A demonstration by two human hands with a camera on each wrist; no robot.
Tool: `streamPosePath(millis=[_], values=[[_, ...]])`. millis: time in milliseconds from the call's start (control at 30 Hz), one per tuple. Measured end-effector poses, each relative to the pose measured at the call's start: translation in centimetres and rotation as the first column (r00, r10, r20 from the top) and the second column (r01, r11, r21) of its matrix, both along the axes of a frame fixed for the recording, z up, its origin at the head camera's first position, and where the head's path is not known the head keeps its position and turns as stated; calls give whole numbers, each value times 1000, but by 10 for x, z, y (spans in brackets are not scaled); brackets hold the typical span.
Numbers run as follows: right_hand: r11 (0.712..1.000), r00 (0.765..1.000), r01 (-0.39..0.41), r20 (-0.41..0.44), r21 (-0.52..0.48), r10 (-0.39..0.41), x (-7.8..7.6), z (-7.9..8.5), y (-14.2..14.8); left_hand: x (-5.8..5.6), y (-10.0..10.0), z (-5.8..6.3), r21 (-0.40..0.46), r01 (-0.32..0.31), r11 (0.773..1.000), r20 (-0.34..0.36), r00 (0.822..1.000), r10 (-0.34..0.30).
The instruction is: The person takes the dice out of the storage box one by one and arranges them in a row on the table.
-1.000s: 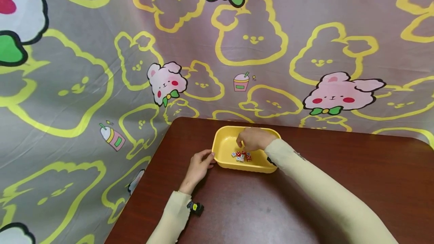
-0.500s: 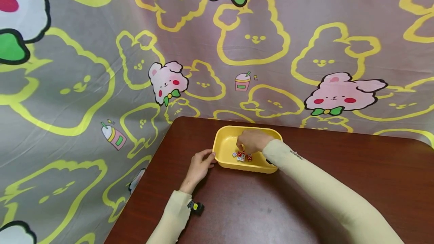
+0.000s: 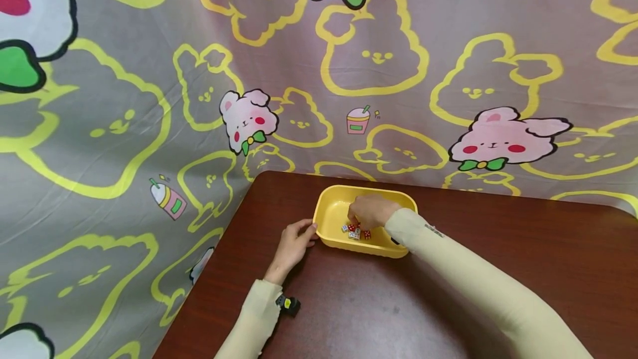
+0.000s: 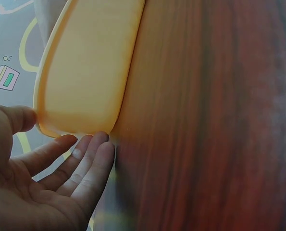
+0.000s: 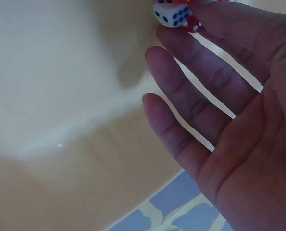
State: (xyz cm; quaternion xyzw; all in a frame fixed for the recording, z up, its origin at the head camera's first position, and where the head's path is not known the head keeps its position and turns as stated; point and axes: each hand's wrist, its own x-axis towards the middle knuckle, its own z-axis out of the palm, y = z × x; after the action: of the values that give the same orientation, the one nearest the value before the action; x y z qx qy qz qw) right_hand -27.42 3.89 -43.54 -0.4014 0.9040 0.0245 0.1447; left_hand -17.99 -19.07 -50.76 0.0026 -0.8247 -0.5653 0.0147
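A yellow plastic basin [image 3: 326, 215] stands on the table, with several small red and white dice [image 3: 354, 234] in a loose cluster on its floor. My left hand [image 3: 291, 246] is at the basin's near left corner. In the left wrist view, the thumb touches its rim and the fairly straight fingertips [image 4: 102, 144] rest against its end wall. My right hand [image 3: 371, 212] reaches down inside the basin over the dice. The right wrist view has thumb and forefinger together at a red die [image 5: 194, 24], beside a white die [image 5: 169, 13] with blue dots; the exact grip is partly hidden.
The dark reddish-brown table [image 3: 349, 303] extends in front of and to the right of the basin. Patterned fabric [image 3: 394, 82] hangs behind the table and along its left side. The right forearm [image 3: 473, 270] crosses over the basin's near right corner.
My right hand has shifted very slightly within the basin, and a white die beside it has gone from sight under the hand. The left hand stays at the corner.
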Motion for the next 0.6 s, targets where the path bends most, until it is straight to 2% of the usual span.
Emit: streamPosePath(millis=[200, 600], values=[[1000, 1000, -18, -14, -4, 18, -1, -4, 1, -2, -1, -2, 4, -3, 1000, 0, 1000, 3], [999, 1000, 21, 15, -24, -20, -2, -6, 1, 0, 1, 1, -11, -9, 1000, 4, 1000, 9]])
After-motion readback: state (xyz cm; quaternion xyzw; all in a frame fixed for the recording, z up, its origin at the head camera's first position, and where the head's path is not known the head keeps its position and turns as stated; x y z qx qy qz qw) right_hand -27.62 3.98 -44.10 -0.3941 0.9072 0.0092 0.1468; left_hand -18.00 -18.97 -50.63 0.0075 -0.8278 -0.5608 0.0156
